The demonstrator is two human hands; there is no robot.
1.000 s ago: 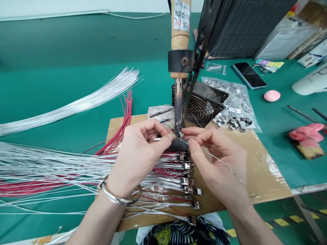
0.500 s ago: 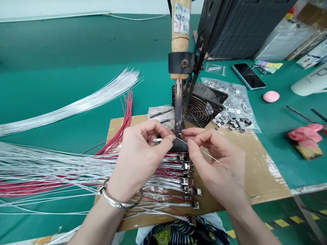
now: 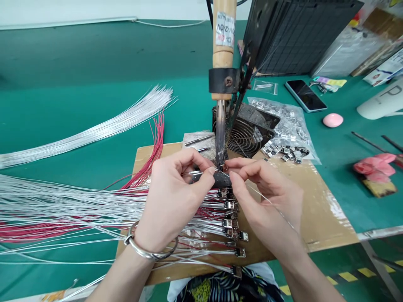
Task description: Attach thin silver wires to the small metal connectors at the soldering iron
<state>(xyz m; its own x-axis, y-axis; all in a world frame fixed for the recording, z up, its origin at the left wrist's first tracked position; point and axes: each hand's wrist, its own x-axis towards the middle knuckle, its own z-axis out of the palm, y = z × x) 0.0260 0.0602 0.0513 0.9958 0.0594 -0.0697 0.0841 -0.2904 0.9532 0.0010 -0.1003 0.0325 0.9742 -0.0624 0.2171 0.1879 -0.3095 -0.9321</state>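
My left hand [image 3: 179, 188] is closed in a pinch on white wire [image 3: 192, 173], its fingertips just left of the tip of an upright soldering iron [image 3: 221, 130]. From the right, my right hand [image 3: 267, 199] pinches a thin strand of solder wire [image 3: 267, 199], which trails back across the palm. A small metal connector [image 3: 225, 167] shows at my right fingertips, right under the iron; how it is held is partly hidden. Below the hands lies a row of USB-type connectors [image 3: 231, 205] with white and red wires attached.
A bundle of white wires [image 3: 103, 128] and red wires [image 3: 159, 138] lie left. Behind the iron are a black fan [image 3: 248, 134], loose connectors [image 3: 285, 152] and a bag of connectors [image 3: 283, 121]. Cardboard [image 3: 299, 201] covers the table front. A phone [image 3: 305, 95] and pink sponge holder [image 3: 376, 170] sit right.
The view has shifted very slightly. Both hands stay at the iron's tip, with almost no visible movement and the same grips.
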